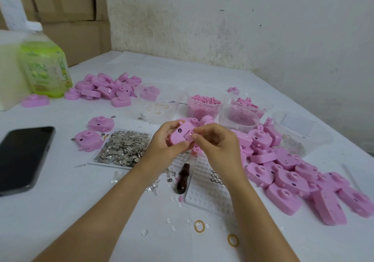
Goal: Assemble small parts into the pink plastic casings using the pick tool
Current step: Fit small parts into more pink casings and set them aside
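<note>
My left hand (162,140) grips a pink plastic casing (181,133) above the table's middle. My right hand (215,142) pinches a small part at the casing's right end, fingertips touching it. The pick tool (183,177), with a dark brown handle, lies on the table below my hands, touched by neither. A flat tray of small metal pieces (123,147) sits to the left of my hands. Pink casings are heaped at the right (293,172) and at the back left (105,87).
A black phone (22,156) lies at the left edge. A green bottle (45,63) and cardboard boxes (70,14) stand at the back left. Clear tubs hold pink pellets (203,105) and other parts. A white dimpled tray (210,189), rubber bands (199,225) and clear lenses lie in front.
</note>
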